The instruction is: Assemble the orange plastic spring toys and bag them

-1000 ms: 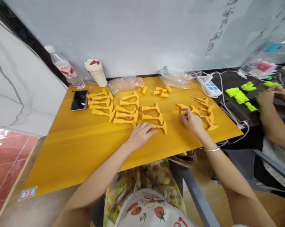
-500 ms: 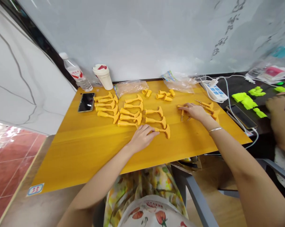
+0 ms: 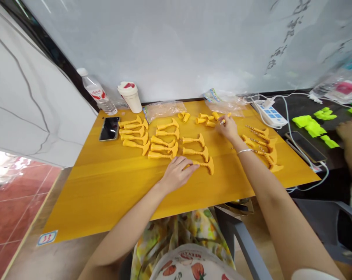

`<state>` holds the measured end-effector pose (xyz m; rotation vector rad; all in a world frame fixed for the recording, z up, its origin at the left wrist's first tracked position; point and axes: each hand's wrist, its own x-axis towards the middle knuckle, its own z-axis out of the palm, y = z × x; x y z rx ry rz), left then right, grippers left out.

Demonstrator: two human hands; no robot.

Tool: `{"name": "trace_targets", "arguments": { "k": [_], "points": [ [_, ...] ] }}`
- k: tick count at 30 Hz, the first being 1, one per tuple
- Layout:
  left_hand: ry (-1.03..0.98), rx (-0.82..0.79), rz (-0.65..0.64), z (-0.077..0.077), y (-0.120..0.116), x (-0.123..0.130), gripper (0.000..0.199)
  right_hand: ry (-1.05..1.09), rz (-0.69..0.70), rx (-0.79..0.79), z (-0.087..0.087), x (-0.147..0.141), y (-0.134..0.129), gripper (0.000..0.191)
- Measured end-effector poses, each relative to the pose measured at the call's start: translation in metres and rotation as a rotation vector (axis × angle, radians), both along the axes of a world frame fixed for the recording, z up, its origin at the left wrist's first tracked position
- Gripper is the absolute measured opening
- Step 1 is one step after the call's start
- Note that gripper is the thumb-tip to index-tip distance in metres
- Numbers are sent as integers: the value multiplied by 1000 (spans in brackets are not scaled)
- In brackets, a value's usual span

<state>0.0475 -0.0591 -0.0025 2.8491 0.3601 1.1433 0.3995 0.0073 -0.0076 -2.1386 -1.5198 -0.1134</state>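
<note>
My left hand (image 3: 177,174) lies on the table with its fingers closed over the sleeve end of a yellow T-handled corkscrew (image 3: 210,166). That sleeve is mostly hidden under the fingers. My right hand (image 3: 228,129) pinches another yellow corkscrew (image 3: 228,115) by its handle, a bit of metal spiral showing below. It is just right of several loose yellow sleeves (image 3: 210,123). Sleeved corkscrews (image 3: 163,148) lie in columns to the left. Right of my right wrist is a pile of bare corkscrews (image 3: 271,149) with exposed metal spirals.
Along the back stand a water bottle (image 3: 98,95) and a white cup (image 3: 131,98), beside clear plastic bags (image 3: 165,110). A phone (image 3: 109,128) lies at left. At right are a power strip (image 3: 271,115), cables, another phone (image 3: 306,147), bright green pieces (image 3: 310,126) and another person's hand (image 3: 351,130).
My right hand has lifted a corkscrew from the pile and moved up and slightly left, towards the loose sleeves. My left hand stays at the same corkscrew. The view has shifted slightly.
</note>
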Motion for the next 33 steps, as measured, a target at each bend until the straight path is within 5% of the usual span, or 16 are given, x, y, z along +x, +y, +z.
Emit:
{"name": "trace_targets", "arguments": {
  "k": [7, 16, 21, 25, 28, 33],
  "points": [
    [-97, -2, 69, 4, 6, -4, 23, 101, 120, -38, -11, -22, 33, 28],
    [-201, -167, 57, 4, 11, -5, 22, 193, 194, 46, -1, -48, 6, 15],
    [-412, -613, 95, 3, 20, -3, 28, 328, 571, 128, 23, -111, -44, 16],
    [-527, -1054, -10, 0, 28, -1, 49, 243, 827, 121, 37, -168, -76, 13],
    [-614, -1272, -89, 0, 34, -3, 45, 207, 837, 151, 40, -182, -87, 22],
    [-871, -1475, -42, 8, 40, -8, 30, 299, 687, 87, 31, -152, -95, 45]
  ]
}}
